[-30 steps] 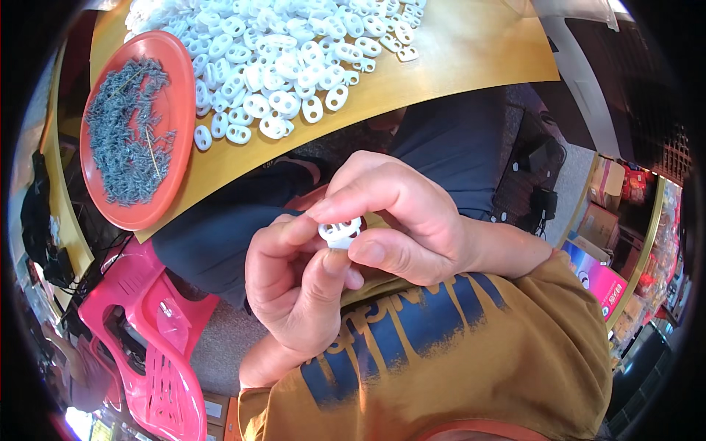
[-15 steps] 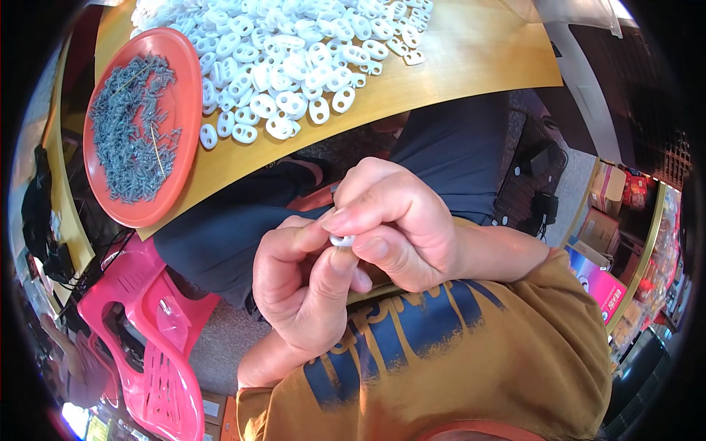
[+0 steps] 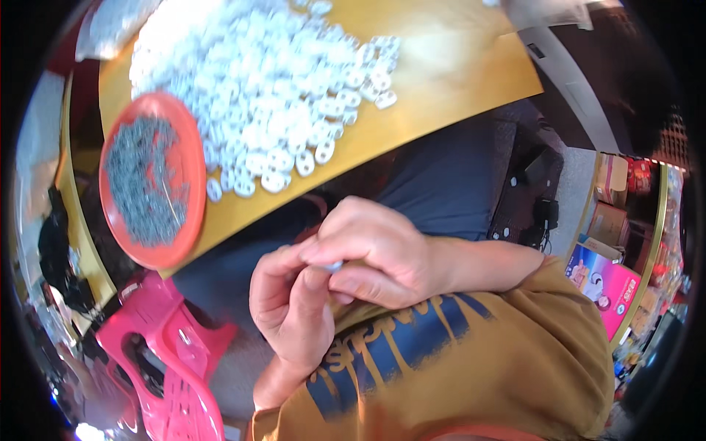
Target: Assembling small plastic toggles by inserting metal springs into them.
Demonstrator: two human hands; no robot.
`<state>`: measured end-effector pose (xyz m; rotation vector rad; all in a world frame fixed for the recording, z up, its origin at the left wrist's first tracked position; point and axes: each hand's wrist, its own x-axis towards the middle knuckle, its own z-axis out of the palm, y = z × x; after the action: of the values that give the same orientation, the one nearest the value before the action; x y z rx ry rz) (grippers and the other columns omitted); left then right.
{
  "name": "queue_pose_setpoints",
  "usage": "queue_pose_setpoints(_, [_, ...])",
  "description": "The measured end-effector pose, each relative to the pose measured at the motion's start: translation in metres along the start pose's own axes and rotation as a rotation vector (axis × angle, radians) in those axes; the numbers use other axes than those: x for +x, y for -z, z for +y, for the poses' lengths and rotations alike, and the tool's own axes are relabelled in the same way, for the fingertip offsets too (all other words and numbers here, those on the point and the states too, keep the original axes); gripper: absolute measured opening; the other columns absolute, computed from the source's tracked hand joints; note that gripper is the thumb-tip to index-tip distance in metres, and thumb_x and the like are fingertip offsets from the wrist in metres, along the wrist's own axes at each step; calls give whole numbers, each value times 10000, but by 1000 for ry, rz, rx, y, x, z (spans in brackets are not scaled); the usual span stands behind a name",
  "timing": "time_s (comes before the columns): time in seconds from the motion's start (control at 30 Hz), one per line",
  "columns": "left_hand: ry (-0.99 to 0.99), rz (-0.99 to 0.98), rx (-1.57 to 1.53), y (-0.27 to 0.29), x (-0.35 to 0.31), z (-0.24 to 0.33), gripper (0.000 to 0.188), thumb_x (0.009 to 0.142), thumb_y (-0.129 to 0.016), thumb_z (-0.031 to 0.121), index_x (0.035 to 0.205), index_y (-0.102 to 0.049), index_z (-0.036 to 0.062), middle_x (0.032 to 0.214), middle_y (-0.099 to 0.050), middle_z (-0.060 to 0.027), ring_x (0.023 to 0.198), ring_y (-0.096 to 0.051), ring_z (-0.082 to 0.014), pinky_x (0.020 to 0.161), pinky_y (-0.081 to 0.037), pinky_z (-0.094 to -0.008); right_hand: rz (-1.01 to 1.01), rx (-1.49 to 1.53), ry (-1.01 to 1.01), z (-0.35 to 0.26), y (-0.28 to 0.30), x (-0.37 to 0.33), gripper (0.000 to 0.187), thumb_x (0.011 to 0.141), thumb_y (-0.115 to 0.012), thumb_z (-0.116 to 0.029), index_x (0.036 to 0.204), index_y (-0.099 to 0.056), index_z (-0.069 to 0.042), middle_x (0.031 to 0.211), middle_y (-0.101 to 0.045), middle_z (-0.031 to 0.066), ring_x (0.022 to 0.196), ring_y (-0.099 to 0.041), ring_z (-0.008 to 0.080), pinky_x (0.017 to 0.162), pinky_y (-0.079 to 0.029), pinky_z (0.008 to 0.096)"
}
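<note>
Head view: fingers of left hand and right hand apparently clamp a white piece between them, long axis hidden.

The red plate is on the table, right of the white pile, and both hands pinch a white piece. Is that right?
Not quite: the head view shows the red plate left of the white pile, not right of it. The rest holds: it is on the table, and the left hand and right hand pinch a white piece.
</note>
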<state>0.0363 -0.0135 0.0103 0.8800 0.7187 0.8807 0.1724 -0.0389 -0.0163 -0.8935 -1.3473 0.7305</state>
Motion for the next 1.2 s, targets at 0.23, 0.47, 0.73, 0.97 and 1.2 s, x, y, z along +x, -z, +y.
queue_pose_setpoints(0.23, [-36,141,154,-17,33,25,167,818,-509,23,976,-519,-30,654,-518,-48,478,-443,-86,455,-370,-202,100,-324,50,-9,29,11,335,740,-626,-20,1064,-546,9,845,-576,94,747,-551,239,648,-438,310])
queue_pose_setpoints(0.47, [-576,-58,552,-101,136,73,230,813,-550,56,996,-567,-81,735,-572,-83,547,-445,-63,499,-345,-172,196,-770,-7,9,93,16,213,721,-613,6,927,-572,-28,779,-564,97,695,-547,251,614,-432,327])
queue_pose_setpoints(0.73, [-782,-451,881,-190,250,86,272,786,-559,169,977,-588,-23,820,-604,-42,728,-542,-83,581,-374,-205,189,-885,-55,24,113,33,167,704,-616,-10,861,-563,-35,710,-520,79,660,-506,249,595,-399,331])
queue_pose_setpoints(0.97, [-738,-175,1038,-158,196,64,274,806,-556,131,1055,-562,17,825,-607,-38,604,-521,-58,453,-375,-173,224,-814,-97,34,122,27,88,694,-614,-46,746,-544,-55,705,-513,67,662,-506,251,594,-391,351])
queue_pose_setpoints(1.2, [-604,-381,1318,-55,105,15,221,719,-605,-52,930,-624,10,702,-592,-85,542,-507,-187,505,-417,-283,128,-897,38,35,120,19,125,635,-636,-52,732,-564,-84,762,-531,33,690,-519,226,606,-394,332])
